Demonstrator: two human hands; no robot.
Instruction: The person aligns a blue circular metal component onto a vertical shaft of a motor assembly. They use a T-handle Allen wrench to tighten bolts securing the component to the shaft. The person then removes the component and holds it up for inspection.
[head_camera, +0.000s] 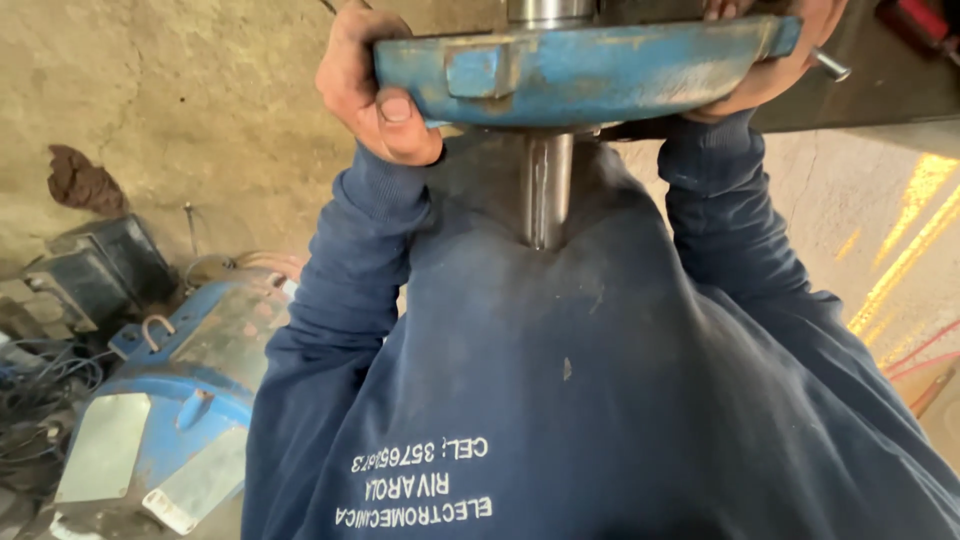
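Observation:
Both my hands hold a worn blue metal end cover (590, 70) close to my chest, at the top of the view. My left hand (375, 85) grips its left rim, thumb pressed on the edge beside a square lug. My right hand (770, 60) supports the right rim from beneath, next to a small steel bolt (830, 65) sticking out. A bare steel shaft (547, 190) passes through the cover's middle and ends against my dark blue sweatshirt (600, 400). The cover's top face is hidden.
On the concrete floor at lower left lies a blue electric motor (170, 400) with grey plates. A black box (100, 265) and tangled cables (40, 390) sit beside it. Red hoses (920, 350) cross the floor at right, and a red tool (925, 25) lies at upper right.

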